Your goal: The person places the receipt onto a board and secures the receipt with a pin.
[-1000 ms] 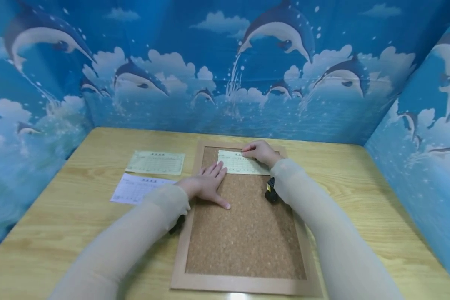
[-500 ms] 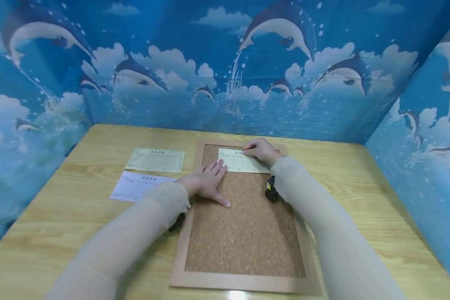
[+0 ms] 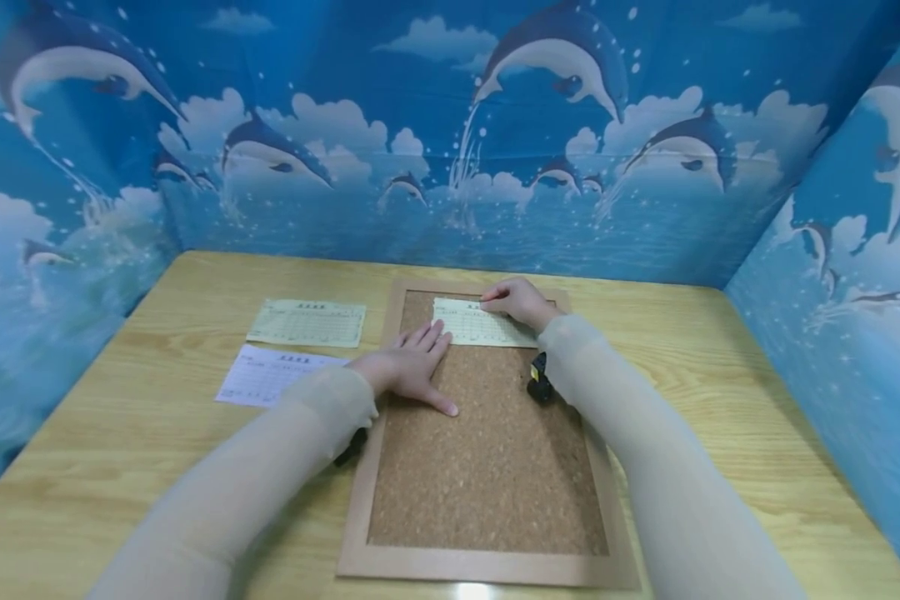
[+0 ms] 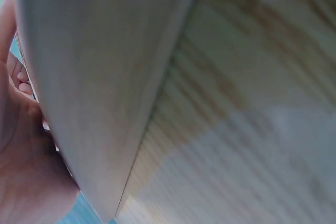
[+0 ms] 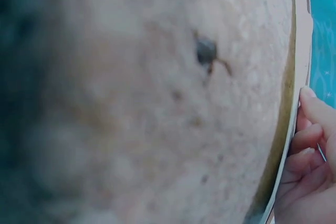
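A framed cork board (image 3: pixel 487 450) lies on the table, with a pale green printed slip (image 3: pixel 465 323) flat across its far end. My left hand (image 3: pixel 417 367) rests spread on the board's left side, its fingertips on the slip's lower left corner. In the left wrist view that hand (image 4: pixel 26 145) shows at the left edge beside the frame (image 4: pixel 105 77). My right hand (image 3: pixel 521 304) pinches something tiny and reddish at the slip's top edge, mostly hidden by the fingers. The right wrist view shows this hand (image 5: pixel 310 166) with curled fingers beyond the blurred cork (image 5: pixel 157 119).
Left of the board, another pale green slip (image 3: pixel 307 323) and a white-lilac slip (image 3: pixel 277 371) lie on the wooden table (image 3: pixel 720 375); my left forearm partly covers the lilac one. A dolphin-print backdrop (image 3: pixel 420 217) closes off the back and sides. A black wrist camera (image 3: pixel 540 379) sits under my right wrist.
Both hands and the slips keep their places on the board and table. Only the head view shifts slightly.
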`<state>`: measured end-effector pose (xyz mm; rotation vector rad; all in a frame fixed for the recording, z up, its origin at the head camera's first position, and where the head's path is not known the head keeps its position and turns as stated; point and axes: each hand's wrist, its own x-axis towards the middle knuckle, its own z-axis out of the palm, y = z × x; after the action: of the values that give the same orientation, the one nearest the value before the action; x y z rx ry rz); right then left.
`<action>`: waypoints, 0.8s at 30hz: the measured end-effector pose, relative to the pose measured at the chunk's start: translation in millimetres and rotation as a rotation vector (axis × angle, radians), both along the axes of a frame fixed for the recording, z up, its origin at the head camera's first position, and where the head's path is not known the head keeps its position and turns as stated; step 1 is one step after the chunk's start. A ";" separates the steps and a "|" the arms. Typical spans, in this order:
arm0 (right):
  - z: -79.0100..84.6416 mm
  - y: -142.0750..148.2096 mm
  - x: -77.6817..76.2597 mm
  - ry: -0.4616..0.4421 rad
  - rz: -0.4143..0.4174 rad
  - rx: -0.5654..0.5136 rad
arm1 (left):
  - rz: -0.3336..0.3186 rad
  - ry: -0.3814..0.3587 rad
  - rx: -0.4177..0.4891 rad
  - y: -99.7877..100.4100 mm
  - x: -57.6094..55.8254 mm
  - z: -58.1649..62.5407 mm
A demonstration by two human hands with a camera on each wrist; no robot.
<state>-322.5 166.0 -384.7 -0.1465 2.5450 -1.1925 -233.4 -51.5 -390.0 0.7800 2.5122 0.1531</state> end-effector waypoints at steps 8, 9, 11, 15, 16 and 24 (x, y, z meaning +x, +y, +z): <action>-2.6 5.1 -2.1 -0.017 0.049 -0.009 | -0.006 -0.001 0.003 -1.0 4.2 8.2; -2.5 5.7 -2.7 -0.023 0.050 -0.014 | -0.003 -0.001 0.003 -1.2 3.8 7.8; -2.9 7.9 -3.8 -0.039 0.045 -0.039 | 0.000 -0.006 -0.006 0.0 2.5 6.5; -2.6 9.3 -4.9 -0.079 0.016 -0.092 | 0.003 -0.016 -0.011 1.1 1.1 6.6; -2.6 9.3 -5.0 -0.086 0.008 -0.099 | 0.000 -0.017 -0.013 1.1 1.0 7.0; -1.4 7.2 -2.4 -0.083 0.003 -0.110 | 0.007 -0.021 -0.020 2.0 4.5 12.5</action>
<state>-324.8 173.3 -386.2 -0.1244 2.4084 -1.3100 -228.9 -49.5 -377.5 0.7571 2.4930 0.1374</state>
